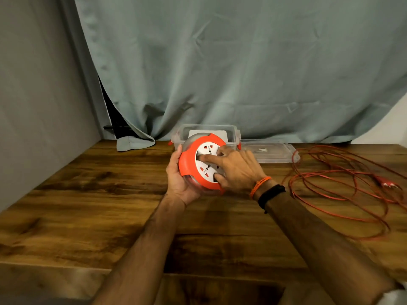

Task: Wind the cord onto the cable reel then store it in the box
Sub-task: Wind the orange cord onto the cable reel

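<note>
Reel (pixel 189 160) cupped in our left hand (pixel 179 179), right hand (pixel 239 170) fingers spread on its socket face; cord (pixel 343 190) loose on table (pixel 88 194)

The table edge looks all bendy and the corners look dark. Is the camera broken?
No: in the head view the wide lens bows the table edge, the light fades toward the corners, the arms throw a dark shadow at the bottom, and the cable reel in the middle stays fairly sharp.
</note>
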`<state>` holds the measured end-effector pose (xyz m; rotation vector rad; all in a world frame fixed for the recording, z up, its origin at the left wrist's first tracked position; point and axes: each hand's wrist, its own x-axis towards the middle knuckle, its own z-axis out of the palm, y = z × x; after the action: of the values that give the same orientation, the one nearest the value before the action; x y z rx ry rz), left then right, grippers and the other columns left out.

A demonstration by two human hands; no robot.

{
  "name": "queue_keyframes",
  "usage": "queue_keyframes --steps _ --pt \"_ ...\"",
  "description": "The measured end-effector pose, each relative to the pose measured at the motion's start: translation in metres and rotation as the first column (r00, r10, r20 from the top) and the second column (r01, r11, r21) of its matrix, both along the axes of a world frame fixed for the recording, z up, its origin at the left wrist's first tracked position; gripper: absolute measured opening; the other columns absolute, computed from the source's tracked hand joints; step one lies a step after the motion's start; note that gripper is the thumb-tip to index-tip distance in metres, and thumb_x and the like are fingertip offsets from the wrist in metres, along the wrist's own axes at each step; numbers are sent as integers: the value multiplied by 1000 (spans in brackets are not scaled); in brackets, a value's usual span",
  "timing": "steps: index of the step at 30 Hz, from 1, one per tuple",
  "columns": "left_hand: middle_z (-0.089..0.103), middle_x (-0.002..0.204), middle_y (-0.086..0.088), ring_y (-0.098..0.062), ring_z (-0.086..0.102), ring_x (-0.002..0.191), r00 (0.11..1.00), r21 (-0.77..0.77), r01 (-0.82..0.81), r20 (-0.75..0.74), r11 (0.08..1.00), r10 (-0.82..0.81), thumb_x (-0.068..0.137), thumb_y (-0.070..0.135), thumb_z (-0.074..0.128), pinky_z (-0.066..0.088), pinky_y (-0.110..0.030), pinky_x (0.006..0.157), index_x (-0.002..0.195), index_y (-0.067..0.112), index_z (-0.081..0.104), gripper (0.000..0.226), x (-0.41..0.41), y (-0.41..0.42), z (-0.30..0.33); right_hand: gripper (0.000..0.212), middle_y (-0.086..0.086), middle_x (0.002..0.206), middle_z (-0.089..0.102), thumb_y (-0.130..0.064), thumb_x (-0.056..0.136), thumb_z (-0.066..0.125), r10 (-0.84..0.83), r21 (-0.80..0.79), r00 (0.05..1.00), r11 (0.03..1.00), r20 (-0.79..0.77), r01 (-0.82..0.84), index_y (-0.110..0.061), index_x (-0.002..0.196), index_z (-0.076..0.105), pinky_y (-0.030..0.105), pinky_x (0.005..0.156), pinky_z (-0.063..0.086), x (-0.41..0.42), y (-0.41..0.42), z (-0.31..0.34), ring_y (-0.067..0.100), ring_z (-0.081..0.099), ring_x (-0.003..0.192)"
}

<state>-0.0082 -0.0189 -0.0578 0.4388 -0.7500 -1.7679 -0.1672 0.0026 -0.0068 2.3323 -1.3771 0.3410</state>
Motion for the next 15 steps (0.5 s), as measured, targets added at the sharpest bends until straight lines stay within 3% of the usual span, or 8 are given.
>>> queue_keyframes --steps 8,15 --pt "68 124 -19 -37 67 108 997 -15 -53 53 998 54 66 69 66 49 -55 95 124 16 69 80 -8 -43 -14 64 8 130 58 -23 79 68 10 30 948 999 317 -20 -49 135 51 44 84 56 -1 -36 -23 30 61 111" --pt "69 122 -19 -37 66 109 998 -97 -27 50 995 32 59 69 76 44 -57 100 122 15 71 83 -4 -78 -24 66 11 116 65 -21 69 73 75 -81 917 996 392 -47 -45 128 59 47 68 60 0 -63 -35 34 67 95"
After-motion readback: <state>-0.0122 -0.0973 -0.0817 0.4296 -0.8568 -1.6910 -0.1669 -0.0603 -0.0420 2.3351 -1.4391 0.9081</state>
